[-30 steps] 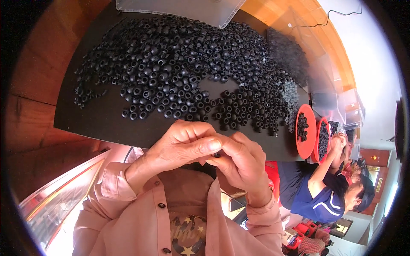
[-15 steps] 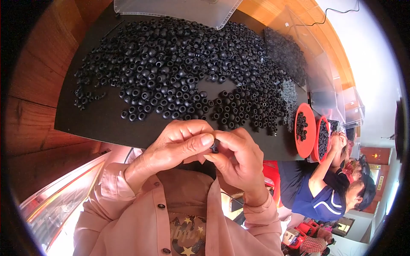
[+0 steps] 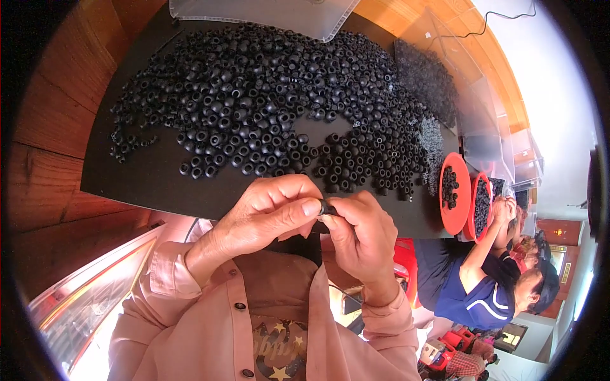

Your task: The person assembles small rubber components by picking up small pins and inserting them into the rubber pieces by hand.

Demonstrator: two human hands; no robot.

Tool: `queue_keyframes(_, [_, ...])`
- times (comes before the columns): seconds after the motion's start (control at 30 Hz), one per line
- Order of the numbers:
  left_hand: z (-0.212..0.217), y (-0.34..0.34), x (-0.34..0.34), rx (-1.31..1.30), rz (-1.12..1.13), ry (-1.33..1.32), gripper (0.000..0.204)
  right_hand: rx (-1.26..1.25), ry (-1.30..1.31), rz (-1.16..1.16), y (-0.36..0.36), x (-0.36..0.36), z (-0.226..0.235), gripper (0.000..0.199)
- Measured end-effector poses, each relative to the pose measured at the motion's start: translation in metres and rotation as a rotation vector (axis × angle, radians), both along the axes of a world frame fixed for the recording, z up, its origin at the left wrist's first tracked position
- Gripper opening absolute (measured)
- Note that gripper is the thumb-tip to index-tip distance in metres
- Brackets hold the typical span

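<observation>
Just over the near edge of the dark table (image 3: 159,190), my left hand (image 3: 273,213) and my right hand (image 3: 362,232) meet fingertip to fingertip. Between them they pinch a small round black part (image 3: 326,208), mostly covered by my thumbs and fingers. It resembles the pieces in the wide heap of black ball-shaped parts with round holes (image 3: 248,120) beyond my hands. A darker cluster of similar black parts (image 3: 346,159) lies straight ahead of my right hand.
At the right stand a red bowl (image 3: 454,219) with some black parts and a second red bowl (image 3: 473,233) holding more. Small clear pieces (image 3: 431,146) border the heap. A clear plastic bin (image 3: 267,16) is at the far edge. A co-worker (image 3: 483,292) sits at the right.
My right hand has shifted slightly right, its fingers a little farther from the left ones. The black part now shows more between my fingertips.
</observation>
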State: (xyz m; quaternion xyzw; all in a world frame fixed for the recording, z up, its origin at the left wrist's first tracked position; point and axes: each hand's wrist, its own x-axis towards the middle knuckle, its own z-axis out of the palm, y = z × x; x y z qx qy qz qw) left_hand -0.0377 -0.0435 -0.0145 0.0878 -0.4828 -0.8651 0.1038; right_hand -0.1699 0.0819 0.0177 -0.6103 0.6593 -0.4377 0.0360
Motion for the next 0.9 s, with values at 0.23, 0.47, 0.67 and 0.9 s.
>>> queue_keyframes(0.23, [-0.002, 0.002, -0.001, -0.013, 0.011, -0.014, 0.024, -0.018, 0.11, 0.067, 0.002, -0.002, -0.002, 0.029])
queue_keyframes(0.47, [-0.005, 0.004, -0.001, -0.035, 0.037, -0.016, 0.025, -0.047, 0.226, 0.023, 0.005, 0.0, -0.012, 0.028])
queue_keyframes(0.67, [0.0, 0.003, -0.001, -0.146, 0.042, -0.039, 0.024, -0.055, 0.29, 0.025, 0.006, -0.001, -0.01, 0.022])
queue_keyframes(0.9, [0.002, 0.005, -0.004, -0.273, 0.11, -0.014, 0.02, 0.003, 0.147, 0.031, 0.004, 0.001, -0.005, 0.01])
